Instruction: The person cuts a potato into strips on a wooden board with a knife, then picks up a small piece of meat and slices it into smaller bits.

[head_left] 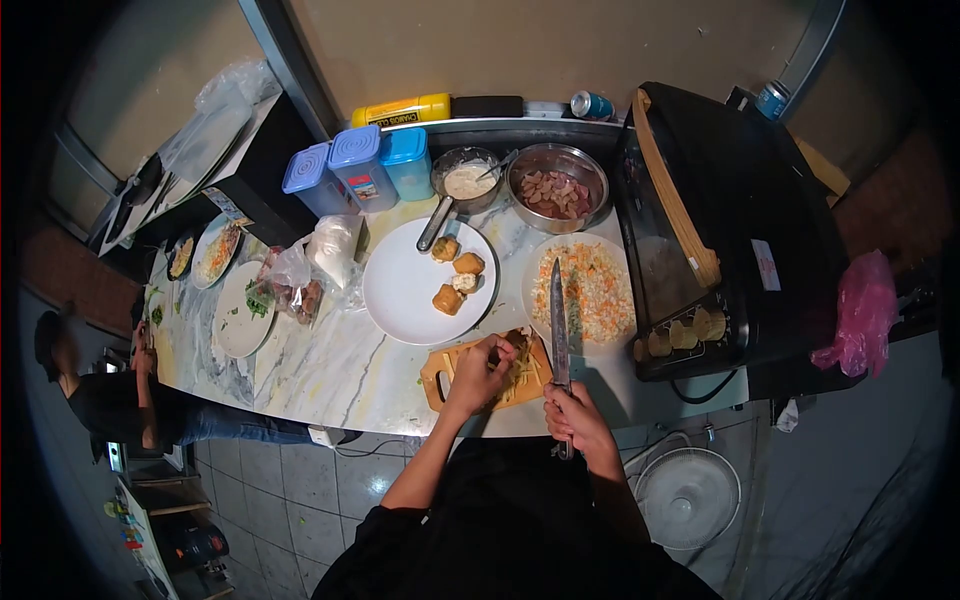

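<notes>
- Gripping the knife point(560, 330), the right hand point(583, 425) closes around its handle; the blade points away from the person, left of the plate point(620, 346).
- Left hand point(482, 372), fingers bent together over the board point(541, 376), lies left of the blade; pinch unclear.
- Yellow container point(385, 113) reads "CHAMOIS", upside down.
</notes>
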The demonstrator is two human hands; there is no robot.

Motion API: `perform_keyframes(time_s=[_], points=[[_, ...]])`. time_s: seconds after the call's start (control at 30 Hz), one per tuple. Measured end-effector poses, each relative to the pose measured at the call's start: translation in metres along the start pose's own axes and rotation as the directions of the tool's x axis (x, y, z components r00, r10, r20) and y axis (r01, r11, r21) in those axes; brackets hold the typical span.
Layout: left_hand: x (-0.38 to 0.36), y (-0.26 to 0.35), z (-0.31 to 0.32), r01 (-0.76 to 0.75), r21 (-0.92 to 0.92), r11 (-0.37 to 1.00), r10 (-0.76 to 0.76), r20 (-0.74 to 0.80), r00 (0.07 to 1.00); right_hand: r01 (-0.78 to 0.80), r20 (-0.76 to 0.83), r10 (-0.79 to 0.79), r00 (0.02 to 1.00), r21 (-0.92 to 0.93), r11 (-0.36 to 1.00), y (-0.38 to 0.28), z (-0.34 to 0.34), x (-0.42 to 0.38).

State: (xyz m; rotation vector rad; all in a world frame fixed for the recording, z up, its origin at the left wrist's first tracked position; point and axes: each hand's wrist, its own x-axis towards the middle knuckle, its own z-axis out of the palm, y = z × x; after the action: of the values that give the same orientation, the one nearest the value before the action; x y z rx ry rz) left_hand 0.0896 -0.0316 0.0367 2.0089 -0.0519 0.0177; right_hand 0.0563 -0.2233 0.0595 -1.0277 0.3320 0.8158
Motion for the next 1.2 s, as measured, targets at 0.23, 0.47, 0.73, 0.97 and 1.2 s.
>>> perform_keyframes(time_s=[0.23,0.47,0.73,0.97,1.2], points=[[0.008,-0.003,0.0,-0.004,0.023,1.0,0.003,0.06,0.998,0.013,-0.014,-0.014,1.0,-0.003,1.0,0.0,0.002,0.001],[0.009,0.008,-0.002,0.026,0.152,0.988,-0.041,0.096,0.994,-0.005,-0.044,0.004,0.999,-0.007,1.0,-0.002,0.007,0.002],[0.013,0.015,-0.014,-0.017,0.274,0.961,0.007,0.038,0.999,0.013,-0.026,-0.013,1.0,0.011,1.0,-0.003,0.009,0.005],[0.002,-0.002,-0.031,-0.033,0.223,0.974,0.019,0.062,0.998,-0.014,0.012,0.014,1.0,-0.028,0.999,-0.004,0.012,0.009],[-0.001,-0.005,-0.047,0.059,-0.114,0.992,-0.064,-0.04,0.997,-0.002,0.008,0.003,1.0,-0.06,0.998,0.001,0.014,0.004]])
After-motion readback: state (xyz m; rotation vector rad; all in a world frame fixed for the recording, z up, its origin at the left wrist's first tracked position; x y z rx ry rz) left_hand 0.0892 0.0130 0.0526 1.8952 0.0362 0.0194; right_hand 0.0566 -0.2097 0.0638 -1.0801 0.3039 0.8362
